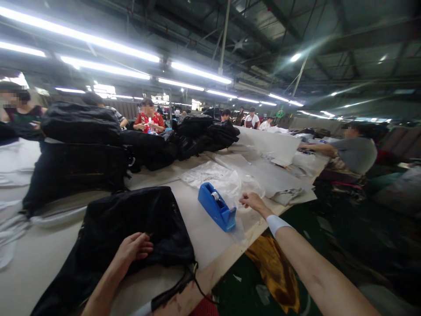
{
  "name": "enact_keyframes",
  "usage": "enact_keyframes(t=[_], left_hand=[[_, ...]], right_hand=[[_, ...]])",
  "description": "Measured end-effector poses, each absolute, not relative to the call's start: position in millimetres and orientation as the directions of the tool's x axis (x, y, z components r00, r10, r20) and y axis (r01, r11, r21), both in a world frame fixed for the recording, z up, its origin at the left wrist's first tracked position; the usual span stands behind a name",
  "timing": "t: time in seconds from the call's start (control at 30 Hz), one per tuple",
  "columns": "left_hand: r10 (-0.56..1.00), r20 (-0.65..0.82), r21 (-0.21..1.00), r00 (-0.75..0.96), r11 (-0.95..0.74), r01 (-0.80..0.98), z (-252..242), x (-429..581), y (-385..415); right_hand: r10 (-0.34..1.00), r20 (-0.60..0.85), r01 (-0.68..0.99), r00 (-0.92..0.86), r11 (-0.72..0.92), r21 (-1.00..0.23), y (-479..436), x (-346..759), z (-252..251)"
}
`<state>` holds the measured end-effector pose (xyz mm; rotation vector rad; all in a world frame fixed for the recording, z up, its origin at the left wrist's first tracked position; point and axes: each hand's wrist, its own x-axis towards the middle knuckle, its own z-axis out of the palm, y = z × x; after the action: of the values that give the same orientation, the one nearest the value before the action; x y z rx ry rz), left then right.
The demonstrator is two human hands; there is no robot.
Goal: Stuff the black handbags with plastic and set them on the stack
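Flat black fabric bag [131, 206] laid out, unwrapped — your left hand [136, 245] curled on it, right hand [252, 202] curled near blue plastic tape dispenser [210, 205] — both grips unclear.

Single view from a camera worn on the head, facing forward and down over a worktable [200, 241], left hand [134, 248] and right hand [254, 202] close in the foreground, ceiling lights [200, 73] farther off above

Factory workshop, bags by the look: rows of tube lights [79, 35] under a dark open-beamed roof [329, 26], several people [149, 120] about, long worktop [187, 206] with piled black bags [79, 169], blue tape dispenser [213, 208].
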<state>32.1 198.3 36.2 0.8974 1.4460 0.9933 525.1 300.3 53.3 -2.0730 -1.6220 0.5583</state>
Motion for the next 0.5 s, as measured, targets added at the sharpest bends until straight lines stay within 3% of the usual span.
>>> enact_keyframes(t=[0.2, 0.3, 0.33, 0.4, 0.5], left_hand=[[0.939, -0.334, 0.942, -0.079, 0.335, 0.0, 32, 28, 199], [0.942, -0.331, 0.944, -0.059, 0.329, -0.032, 31, 33, 195], [0.941, -0.336, 0.942, -0.043, 0.335, -0.038, 31, 33, 194], [0.935, -0.352, 0.935, -0.034, 0.35, -0.049, 29, 33, 193], [0.94, -0.338, 0.935, -0.045, 0.33, -0.127, 27, 30, 186]], right_hand=[[0.92, 0.09, 0.822, 0.381, -0.293, -0.488, 284, 518, 75], [0.837, 0.268, 0.834, 0.477, -0.334, -0.44, 255, 516, 92], [0.732, 0.442, 0.83, 0.518, -0.305, -0.467, 248, 510, 97], [0.667, 0.629, 0.872, 0.4, -0.065, -0.485, 235, 484, 103], [0.734, 0.679, 0.877, -0.038, 0.35, -0.33, 211, 405, 100]])
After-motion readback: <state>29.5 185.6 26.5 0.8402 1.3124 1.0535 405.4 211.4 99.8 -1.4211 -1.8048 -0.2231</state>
